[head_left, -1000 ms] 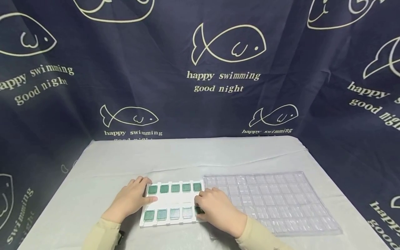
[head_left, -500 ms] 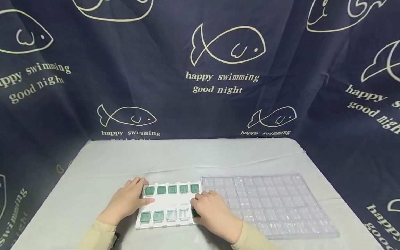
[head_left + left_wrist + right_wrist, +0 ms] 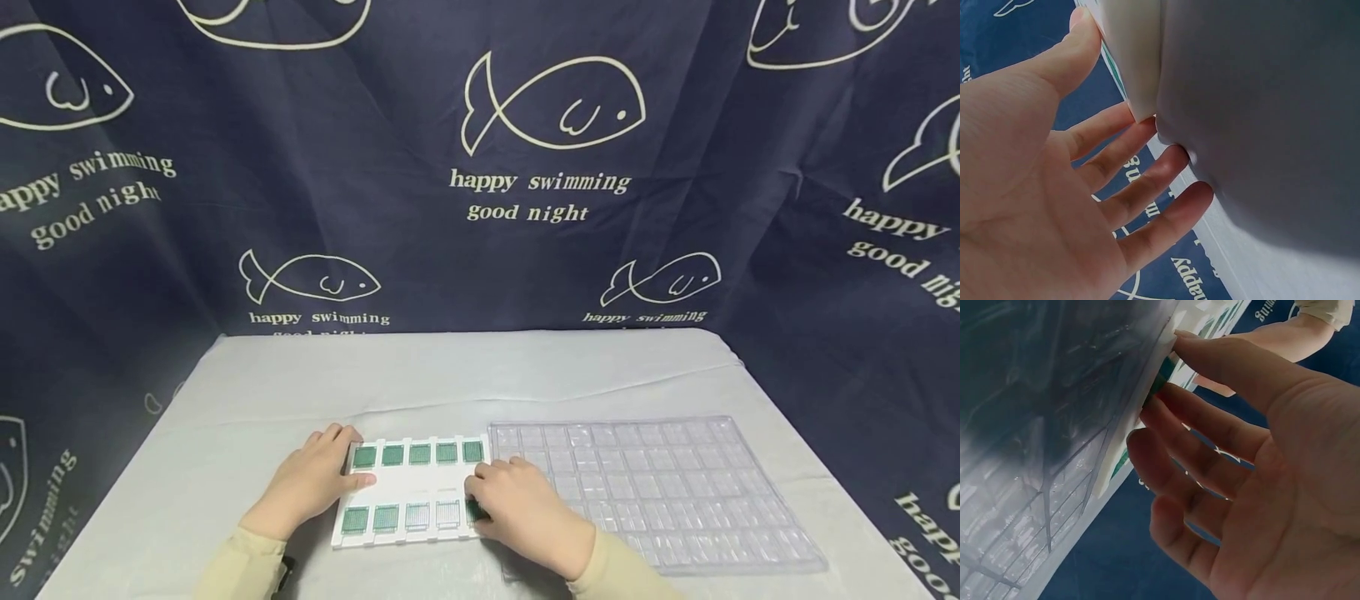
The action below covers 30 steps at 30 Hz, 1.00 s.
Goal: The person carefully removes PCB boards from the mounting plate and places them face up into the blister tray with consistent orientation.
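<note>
Both hands on the white holder, right fingertips at its near right slot

The right hand (image 3: 525,517) pinches a green chip (image 3: 473,509) at the white holder's (image 3: 416,483) near right corner; the left hand (image 3: 311,482) rests flat, fingers straight, on the opposite edge. Since a second ago, hands and holder have barely shifted, so the chip remains seated. Just right of that grip, touching the holder, lies a clear compartment tray (image 3: 675,487) with its nearest cells under the right wrist, on the grey table (image 3: 450,375).

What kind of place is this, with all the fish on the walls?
Probably a makeshift work table for sorting small parts. A dark fish-print curtain hangs around a cloth-covered table, where a white tray of little green boards sits beside a clear plastic tray.
</note>
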Available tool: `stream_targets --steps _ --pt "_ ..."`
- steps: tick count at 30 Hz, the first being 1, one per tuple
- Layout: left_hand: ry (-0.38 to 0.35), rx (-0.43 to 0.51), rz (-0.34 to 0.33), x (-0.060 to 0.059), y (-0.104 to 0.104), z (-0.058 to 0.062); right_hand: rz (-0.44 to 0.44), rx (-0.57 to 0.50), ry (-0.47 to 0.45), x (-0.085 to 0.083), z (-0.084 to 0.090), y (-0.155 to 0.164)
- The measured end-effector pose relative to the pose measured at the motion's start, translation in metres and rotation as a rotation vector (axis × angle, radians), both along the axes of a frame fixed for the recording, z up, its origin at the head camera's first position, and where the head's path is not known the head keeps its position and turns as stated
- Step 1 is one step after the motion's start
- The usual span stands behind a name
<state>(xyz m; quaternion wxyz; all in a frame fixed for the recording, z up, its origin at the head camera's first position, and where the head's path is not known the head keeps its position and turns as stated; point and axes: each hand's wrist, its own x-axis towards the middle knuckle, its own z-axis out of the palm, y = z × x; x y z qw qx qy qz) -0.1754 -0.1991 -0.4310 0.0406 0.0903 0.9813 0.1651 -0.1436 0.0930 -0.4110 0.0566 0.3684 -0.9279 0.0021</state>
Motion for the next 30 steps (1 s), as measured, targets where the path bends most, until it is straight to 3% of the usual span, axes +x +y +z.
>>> stream_targets --steps 13,30 --pt "0.006 -0.029 -0.012 -0.0016 0.0019 0.0076 0.01 -0.004 0.029 -0.0076 0.0018 0.002" --pt "-0.011 -0.047 0.004 0.0037 0.0079 0.0051 0.023 -0.004 0.004 -0.0049 0.0009 0.0034"
